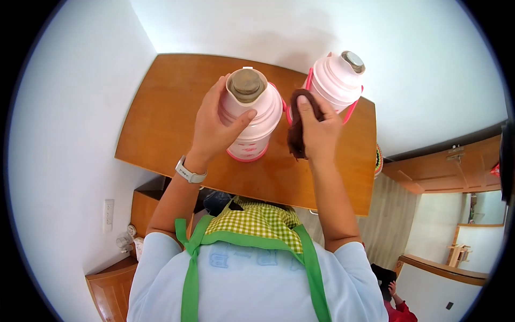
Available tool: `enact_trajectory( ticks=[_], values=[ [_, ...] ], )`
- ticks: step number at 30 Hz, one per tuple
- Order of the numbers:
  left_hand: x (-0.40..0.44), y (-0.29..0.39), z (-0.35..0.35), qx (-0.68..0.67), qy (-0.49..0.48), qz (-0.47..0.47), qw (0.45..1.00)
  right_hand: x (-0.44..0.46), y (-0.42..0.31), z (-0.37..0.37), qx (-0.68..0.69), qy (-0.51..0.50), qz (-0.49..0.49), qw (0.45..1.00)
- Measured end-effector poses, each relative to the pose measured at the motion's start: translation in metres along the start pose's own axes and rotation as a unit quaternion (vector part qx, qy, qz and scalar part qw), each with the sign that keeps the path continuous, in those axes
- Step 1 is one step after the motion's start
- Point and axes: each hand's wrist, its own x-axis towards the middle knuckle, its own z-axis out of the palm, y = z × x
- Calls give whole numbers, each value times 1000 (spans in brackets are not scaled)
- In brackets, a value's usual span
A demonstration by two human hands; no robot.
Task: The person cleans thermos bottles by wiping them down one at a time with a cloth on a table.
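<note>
Two pink thermos flasks stand on a brown wooden table. My left hand (217, 121) is wrapped round the upper part of the nearer flask (268, 115), which has a grey-brown stopper (247, 86) in its mouth. In my right hand (320, 126) is a dark brown cloth (297, 134), bunched under the thumb and hanging down. That hand is in front of the second flask (335, 80), covering part of its body. The second flask has a bright pink handle and a greyish stopper at its spout.
The wooden table (171, 112) stands against white walls. At the left are a wall socket (108, 214) and a low wooden cabinet (110, 292). Wooden doors (456, 166) are at the right. Part of a person in red (399, 311) shows at the lower right.
</note>
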Motion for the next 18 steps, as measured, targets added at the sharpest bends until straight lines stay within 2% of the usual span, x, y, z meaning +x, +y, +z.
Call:
enact_trajectory(
  ticks=[1,2,4,5,7,12,14,17,18],
  values=[
    [1,1,6,32,37,-3,999,-2,5,4,-12,-38,6,999],
    [4,5,11,33,34,-5,999,-5,20,11,-115,-57,-127,984],
    [13,10,17,74,44,-30,996,-13,41,25,-154,-6,-284,946],
    [14,9,19,76,40,-32,996,-11,41,22,-153,-18,-245,957],
    [12,4,20,67,74,-15,995,4,40,21,-170,-28,-242,955],
    [10,-1,21,82,62,-18,995,35,31,19,-187,-119,-228,948],
    [10,-2,21,90,59,-5,994,25,37,18,-194,-119,-257,939],
    [11,-2,22,91,68,3,994,0,44,18,-210,-66,-340,914],
    [9,0,22,94,67,-10,993,-9,45,20,-210,-67,-336,916]
  ],
)
